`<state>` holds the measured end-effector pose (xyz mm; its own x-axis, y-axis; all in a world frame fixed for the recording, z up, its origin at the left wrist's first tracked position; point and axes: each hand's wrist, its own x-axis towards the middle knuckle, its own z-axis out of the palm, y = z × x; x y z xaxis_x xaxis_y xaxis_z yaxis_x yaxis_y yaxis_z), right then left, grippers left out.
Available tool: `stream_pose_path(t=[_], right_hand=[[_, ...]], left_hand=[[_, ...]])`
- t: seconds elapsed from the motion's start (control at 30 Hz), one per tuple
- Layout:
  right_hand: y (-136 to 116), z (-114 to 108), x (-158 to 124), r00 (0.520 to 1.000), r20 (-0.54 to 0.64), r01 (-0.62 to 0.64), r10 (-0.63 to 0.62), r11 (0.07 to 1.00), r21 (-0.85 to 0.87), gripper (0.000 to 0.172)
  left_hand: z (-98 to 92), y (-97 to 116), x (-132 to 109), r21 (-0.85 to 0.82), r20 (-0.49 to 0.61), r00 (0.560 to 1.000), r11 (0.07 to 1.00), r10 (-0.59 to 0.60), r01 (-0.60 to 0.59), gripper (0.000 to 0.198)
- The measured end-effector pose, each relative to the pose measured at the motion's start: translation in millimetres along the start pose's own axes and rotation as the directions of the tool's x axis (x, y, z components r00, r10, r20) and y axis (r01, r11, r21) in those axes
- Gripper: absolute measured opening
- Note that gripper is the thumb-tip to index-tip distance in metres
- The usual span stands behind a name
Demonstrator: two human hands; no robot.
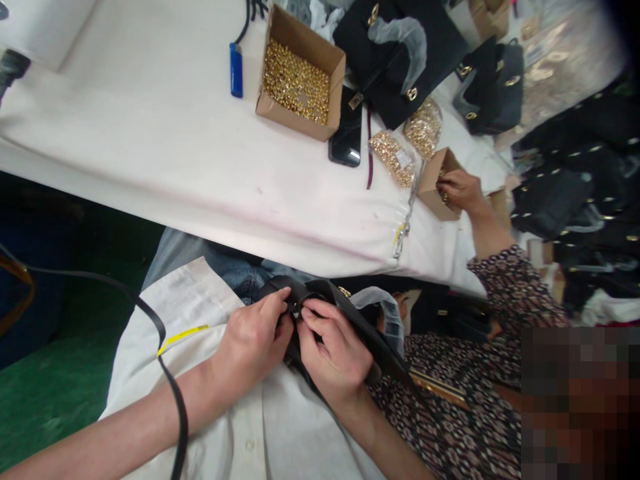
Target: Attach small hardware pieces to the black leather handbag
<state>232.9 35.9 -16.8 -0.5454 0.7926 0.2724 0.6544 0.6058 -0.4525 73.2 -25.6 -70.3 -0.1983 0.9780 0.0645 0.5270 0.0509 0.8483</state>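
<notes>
Both my hands work in my lap, below the table's edge. My left hand (253, 340) pinches a black leather strap (350, 319) at its near end. My right hand (334, 352) grips the same strap beside it, thumb and fingers pressed on a small metal fitting (297, 311) between the two hands. The strap runs off to the right, where a clear plastic wrap (387, 310) covers part of a black bag. A thin black strap (167, 370) curves over my left forearm.
On the white table (150, 133) stand a cardboard box of gold fittings (299, 73), a blue lighter (236, 69), a black phone (346, 137), bags of gold parts (400, 155) and black handbags (400, 53). A co-worker's hand (460, 190) reaches into a small box (437, 180) at right.
</notes>
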Motion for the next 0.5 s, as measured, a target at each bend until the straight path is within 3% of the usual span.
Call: stream_pose_path(t=[0.33,0.5], right_hand=[[2.8,-4.9,14.5,0.994,0.108,0.032,-0.033,0.999,0.015,0.023],[7.0,-6.3,24.2,0.979,0.196,0.028,-0.051,0.992,0.12,0.024]], left_hand=[[-5.5,3.0,10.0,0.028,0.043,0.999,0.999,-0.016,0.015,0.019],[-7.4,-0.5,10.5,0.043,0.111,0.994,0.999,-0.021,0.016,0.026]])
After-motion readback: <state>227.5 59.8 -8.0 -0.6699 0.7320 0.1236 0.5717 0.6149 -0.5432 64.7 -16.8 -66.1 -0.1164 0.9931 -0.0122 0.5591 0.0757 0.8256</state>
